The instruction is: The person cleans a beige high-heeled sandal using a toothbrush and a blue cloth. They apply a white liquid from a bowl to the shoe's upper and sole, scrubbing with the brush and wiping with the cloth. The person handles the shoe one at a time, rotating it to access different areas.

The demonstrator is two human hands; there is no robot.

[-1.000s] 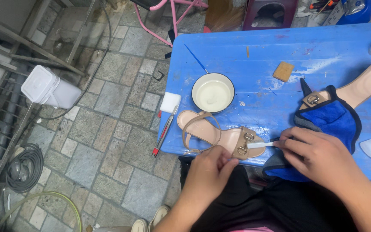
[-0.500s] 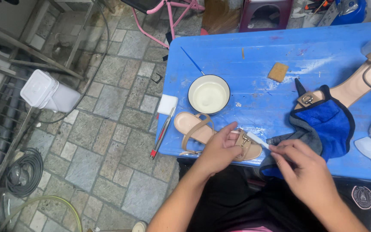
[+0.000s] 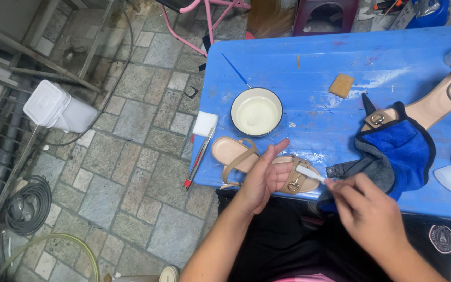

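Two hands: your left hand [image 3: 265, 180] steadies the tan sandal [image 3: 259, 163]; right hand [image 3: 365, 213] pinches a small white brush [image 3: 310, 174].
Sandal: probably light, straps floppy; grip the stiff sole.

2 bare forearms, no sleeves in view. Left hand [image 3: 264, 180] and right hand [image 3: 366, 211] without gloves, rings or watch. Black clothing over lap; round white-edged emblem patch [image 3: 441, 238] on its right side. Pink strip at bottom edge.
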